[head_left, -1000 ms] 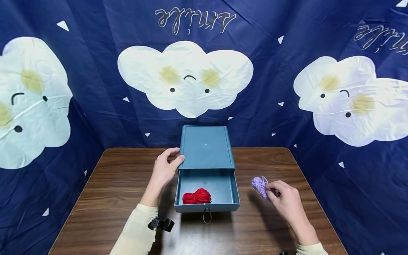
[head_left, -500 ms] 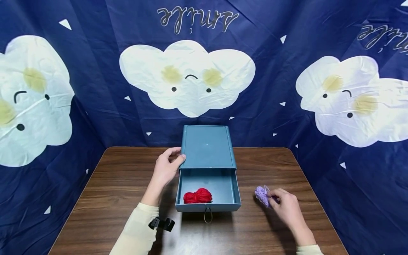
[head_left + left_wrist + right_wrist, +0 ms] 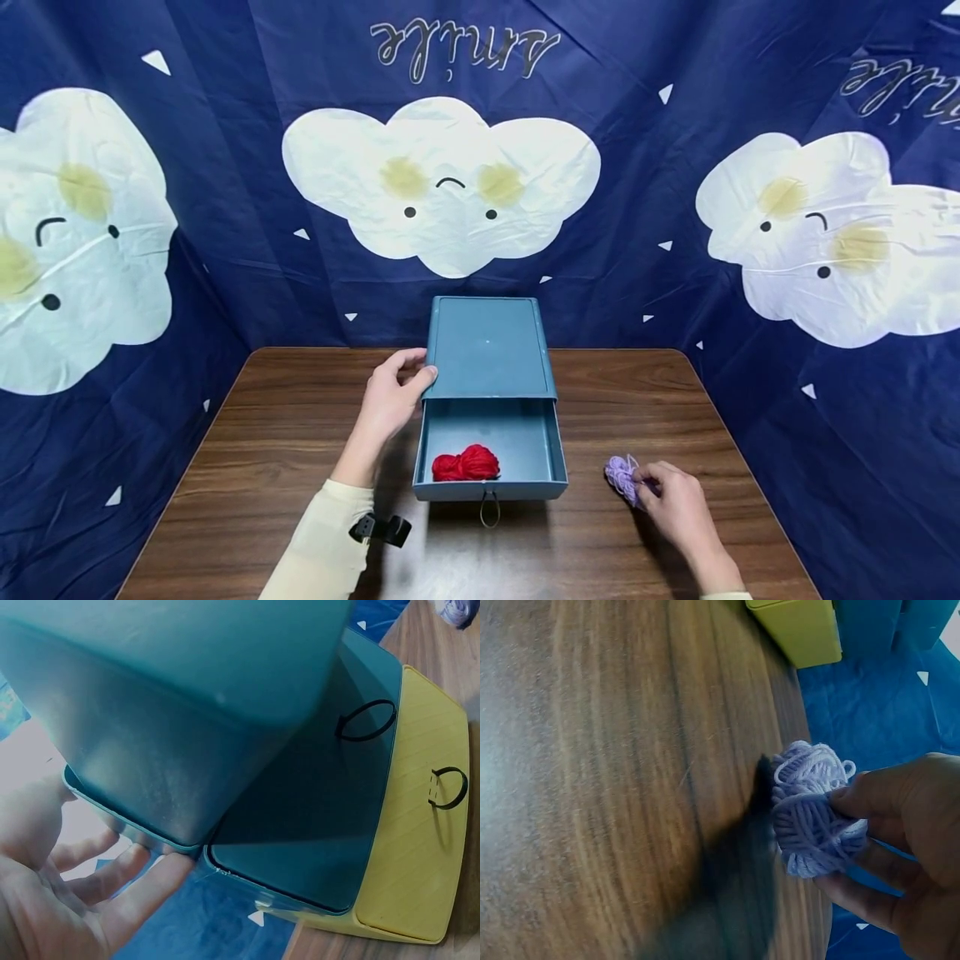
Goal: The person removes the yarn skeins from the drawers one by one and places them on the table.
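The purple yarn (image 3: 622, 478) was a small, loosely wound bundle of pale lilac strands, with a few loops sticking out at its top. It sat low over the table (image 3: 285, 442), right of the drawer (image 3: 489, 448) and near the table's front right part; whether it touched the wood could not be told. The right hand (image 3: 675, 508) pinched it, thumb and fingertips curled around its near side. In the drawer, pulled out toward the near edge, lay red yarn (image 3: 465, 463), a rumpled bundle against the front wall. A ring pull (image 3: 488, 507) hung from the drawer front. The left hand (image 3: 390, 396) rested against the box (image 3: 487, 348) at its left edge, fingers relaxed and nearly straight along the side, thumb on the corner.
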Motion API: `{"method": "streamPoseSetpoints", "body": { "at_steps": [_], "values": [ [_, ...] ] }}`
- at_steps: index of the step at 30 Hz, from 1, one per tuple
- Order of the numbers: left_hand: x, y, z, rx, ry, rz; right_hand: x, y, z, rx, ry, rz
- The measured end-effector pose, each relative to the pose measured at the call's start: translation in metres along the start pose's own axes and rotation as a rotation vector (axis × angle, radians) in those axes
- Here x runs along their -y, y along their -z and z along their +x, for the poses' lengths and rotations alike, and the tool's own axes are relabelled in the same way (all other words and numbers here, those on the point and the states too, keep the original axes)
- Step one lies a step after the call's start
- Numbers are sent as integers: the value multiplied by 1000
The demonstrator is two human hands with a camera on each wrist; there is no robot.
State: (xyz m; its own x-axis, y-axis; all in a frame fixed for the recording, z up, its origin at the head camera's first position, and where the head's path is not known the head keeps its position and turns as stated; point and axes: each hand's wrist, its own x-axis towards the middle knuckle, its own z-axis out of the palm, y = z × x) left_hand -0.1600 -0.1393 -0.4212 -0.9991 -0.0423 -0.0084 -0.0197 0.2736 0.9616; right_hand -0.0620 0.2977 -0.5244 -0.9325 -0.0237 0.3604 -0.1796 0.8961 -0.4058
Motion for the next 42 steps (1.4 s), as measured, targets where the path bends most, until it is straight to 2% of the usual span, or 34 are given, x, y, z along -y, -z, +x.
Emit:
{"method": "streamPoseSetpoints", "body": {
  "at_steps": [11,20,31,42],
  "values": [
    [2,1,1,11,5,-6,-7,-4,-5,71,-75,3],
    [2,1,1,12,4,-6,-5,0,-2,82,-66,-13],
    [2,0,1,12,5,0,14,14,13,-5,45,-3],
    [3,-1,2,13,9,-7,35,27,29,-53,134,22]
  ]
}}
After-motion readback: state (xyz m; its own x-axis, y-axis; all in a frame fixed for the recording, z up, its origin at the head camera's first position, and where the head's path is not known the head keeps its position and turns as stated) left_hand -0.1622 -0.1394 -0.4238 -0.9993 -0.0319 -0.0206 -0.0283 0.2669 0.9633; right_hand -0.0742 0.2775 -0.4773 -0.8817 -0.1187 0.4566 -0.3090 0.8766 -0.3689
